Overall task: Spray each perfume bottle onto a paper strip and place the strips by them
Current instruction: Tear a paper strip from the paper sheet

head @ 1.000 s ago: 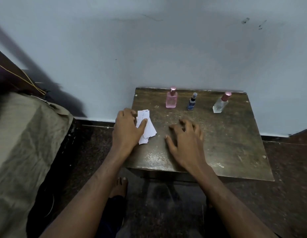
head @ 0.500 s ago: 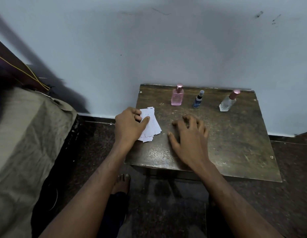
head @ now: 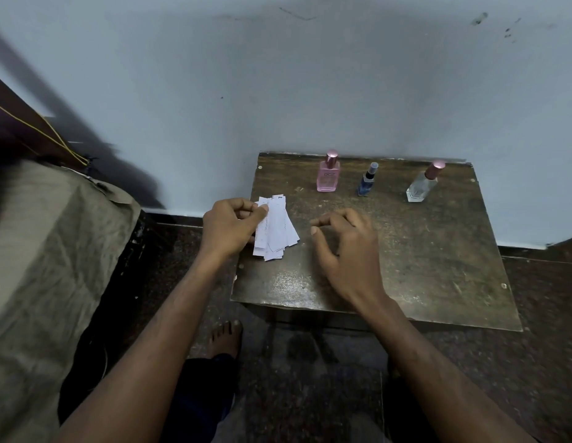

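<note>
pinching paper strips [head: 275, 228], left hand [head: 228, 227]

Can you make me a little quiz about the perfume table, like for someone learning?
1. How many perfume bottles stand along the wall side of the wooden table?
2. True or false: the right hand is holding the pink bottle.
3. Which hand pinches the paper strips: A) left hand, B) right hand, C) neither?

Key: 1. Three: pink bottle, small blue bottle, clear bottle. 2. False; it holds nothing and is apart from the bottles. 3. A.
</note>
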The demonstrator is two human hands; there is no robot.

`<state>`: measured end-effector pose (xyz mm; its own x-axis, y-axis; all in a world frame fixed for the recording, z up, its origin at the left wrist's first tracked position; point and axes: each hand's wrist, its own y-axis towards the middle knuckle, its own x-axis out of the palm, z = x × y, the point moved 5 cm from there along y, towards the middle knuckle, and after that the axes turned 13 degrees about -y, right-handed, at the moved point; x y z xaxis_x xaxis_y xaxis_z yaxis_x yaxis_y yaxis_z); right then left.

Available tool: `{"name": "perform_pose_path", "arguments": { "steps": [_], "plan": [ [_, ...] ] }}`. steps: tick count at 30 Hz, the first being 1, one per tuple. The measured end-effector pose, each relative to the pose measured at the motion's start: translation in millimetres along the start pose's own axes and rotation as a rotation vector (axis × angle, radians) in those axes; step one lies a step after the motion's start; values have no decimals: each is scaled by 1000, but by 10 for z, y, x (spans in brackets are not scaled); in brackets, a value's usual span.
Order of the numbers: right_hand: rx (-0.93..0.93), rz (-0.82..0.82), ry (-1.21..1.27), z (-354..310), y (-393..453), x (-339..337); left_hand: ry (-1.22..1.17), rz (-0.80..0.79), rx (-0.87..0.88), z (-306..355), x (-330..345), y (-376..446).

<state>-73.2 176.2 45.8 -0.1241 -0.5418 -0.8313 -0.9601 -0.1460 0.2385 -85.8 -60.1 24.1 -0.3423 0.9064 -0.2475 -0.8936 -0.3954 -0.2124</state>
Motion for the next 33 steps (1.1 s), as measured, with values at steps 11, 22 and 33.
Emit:
{"name": "perform_pose_path", "arguments": {
  "steps": [11,22,33],
  "plan": [
    [404,-295,743,-148,-122,257,-328,-190,57,175,415,-292],
    [381,-366,791,-85,-101,259,-444,-427,-87,229,509,-306],
    [436,-231,737,83,-80,126,-227,-270,157,219,429,-266]
  ]
}}
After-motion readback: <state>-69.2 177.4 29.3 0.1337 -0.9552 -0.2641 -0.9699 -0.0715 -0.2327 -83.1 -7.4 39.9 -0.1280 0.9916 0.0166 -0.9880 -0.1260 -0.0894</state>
